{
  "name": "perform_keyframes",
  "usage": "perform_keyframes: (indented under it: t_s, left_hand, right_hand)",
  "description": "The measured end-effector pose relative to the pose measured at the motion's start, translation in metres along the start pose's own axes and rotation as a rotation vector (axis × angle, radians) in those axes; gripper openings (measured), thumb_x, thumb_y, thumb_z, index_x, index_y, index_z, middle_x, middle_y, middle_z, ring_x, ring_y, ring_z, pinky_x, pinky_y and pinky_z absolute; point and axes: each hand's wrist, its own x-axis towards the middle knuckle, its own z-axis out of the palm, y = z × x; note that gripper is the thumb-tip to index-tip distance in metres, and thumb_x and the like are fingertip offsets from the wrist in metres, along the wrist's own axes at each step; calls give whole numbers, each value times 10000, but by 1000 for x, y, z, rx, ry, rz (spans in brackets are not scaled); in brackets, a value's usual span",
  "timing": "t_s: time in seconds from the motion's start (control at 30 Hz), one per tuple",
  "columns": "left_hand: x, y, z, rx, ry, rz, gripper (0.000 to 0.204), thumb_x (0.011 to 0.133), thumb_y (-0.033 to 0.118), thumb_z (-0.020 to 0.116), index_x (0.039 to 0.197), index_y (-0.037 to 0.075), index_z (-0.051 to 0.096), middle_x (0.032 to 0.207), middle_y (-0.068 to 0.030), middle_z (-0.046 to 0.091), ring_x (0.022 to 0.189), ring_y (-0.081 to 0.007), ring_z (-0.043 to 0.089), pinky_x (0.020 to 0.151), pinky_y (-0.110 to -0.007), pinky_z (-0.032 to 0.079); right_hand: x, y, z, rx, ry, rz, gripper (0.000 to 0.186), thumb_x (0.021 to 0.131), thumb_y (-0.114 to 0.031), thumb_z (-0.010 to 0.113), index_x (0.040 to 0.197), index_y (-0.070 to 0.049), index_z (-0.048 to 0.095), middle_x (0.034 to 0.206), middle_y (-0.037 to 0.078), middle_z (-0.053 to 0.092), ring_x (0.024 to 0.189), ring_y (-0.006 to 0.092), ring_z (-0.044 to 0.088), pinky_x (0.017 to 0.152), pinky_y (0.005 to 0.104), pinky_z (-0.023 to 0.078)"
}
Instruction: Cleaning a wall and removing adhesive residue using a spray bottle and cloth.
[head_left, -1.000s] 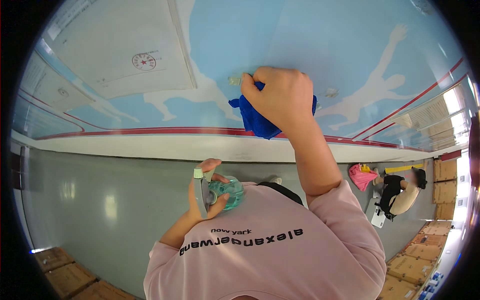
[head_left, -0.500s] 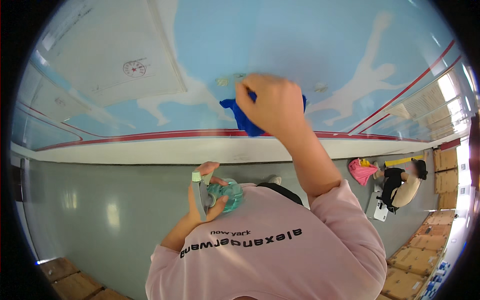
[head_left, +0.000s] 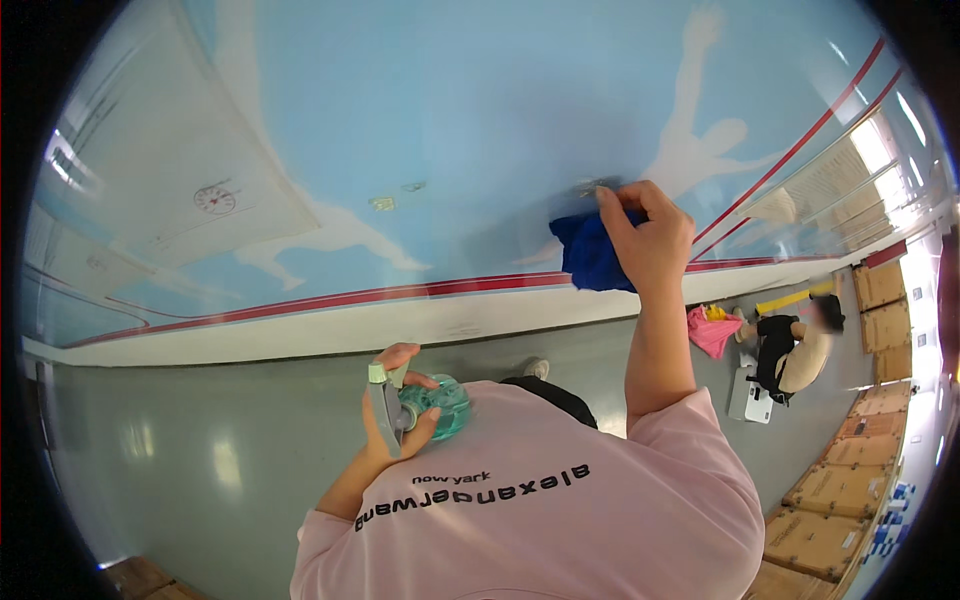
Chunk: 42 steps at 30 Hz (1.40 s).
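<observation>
My right hand (head_left: 657, 236) is closed on a blue cloth (head_left: 592, 252), which hangs from the fingers against the light blue wall panel (head_left: 480, 110). Its fingertips are at a greyish mark (head_left: 598, 187) on the panel. More small marks, one of them yellowish (head_left: 383, 204), show on the panel to the left. Close to my body, my left hand (head_left: 400, 405) grips a spray bottle (head_left: 440, 408) by the neck. The bottle is clear green, with a grey and pale green trigger head, and lies tilted.
At the right a person (head_left: 795, 350) crouches on the floor beside a white case (head_left: 750, 396) and a pink bag (head_left: 711, 332). Cardboard boxes (head_left: 835, 495) are stacked along the right side. Grey floor (head_left: 190, 420) lies below the wall.
My right hand has moved to the right along the panel with the blue cloth. The view has shifted too. My left hand still grips the spray bottle.
</observation>
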Motion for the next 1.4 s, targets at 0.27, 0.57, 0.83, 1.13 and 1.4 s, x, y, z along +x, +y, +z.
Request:
perform_keyframes:
  t_s: [0.27, 0.57, 0.83, 1.13, 1.4]
  left_hand:
    - [8, 11, -2, 40, -41, -61, 649, 720, 51, 673, 1288, 5, 362, 1283, -219, 374, 1149, -279, 453, 735, -318, 546]
    - [13, 13, -5, 49, -87, -44, 646, 720, 30, 665, 1287, -8, 356, 1287, -222, 371, 1125, -272, 471, 742, -317, 542]
    - [9, 11, -6, 78, -89, -28, 659, 714, 24, 664, 1294, 7, 351, 1292, -211, 373, 1065, -255, 514, 741, -313, 541]
    - [1, 6, -6, 59, -49, -67, 663, 715, 39, 668, 1296, 19, 351, 1289, -193, 377, 930, -228, 578, 750, -313, 534]
    - [3, 7, -7, 37, -54, -57, 659, 717, 26, 667, 1295, 3, 352, 1297, -199, 369, 981, -239, 557, 752, -315, 535]
  right_hand:
    - [4, -4, 20, 198, 15, 15, 216, 660, -151, 783, 631, -23, 611, 566, 28, 609, 492, 84, 532, 515, 223, 437]
    - [-4, 2, 28, 236, 90, -114, 180, 648, -87, 757, 605, -31, 592, 547, 7, 587, 481, 65, 506, 481, 206, 416]
    - [-1, 9, 26, 271, 104, -128, 184, 651, -113, 746, 602, -57, 578, 522, 36, 578, 446, 159, 556, 455, 254, 440]
    - [8, 14, 4, 156, 19, -53, 155, 677, -115, 739, 637, -43, 608, 565, 51, 610, 486, 134, 575, 496, 250, 455]
    - [6, 20, 7, 304, -5, -30, 151, 669, -78, 743, 628, -17, 610, 546, 17, 588, 496, 61, 517, 491, 208, 422]
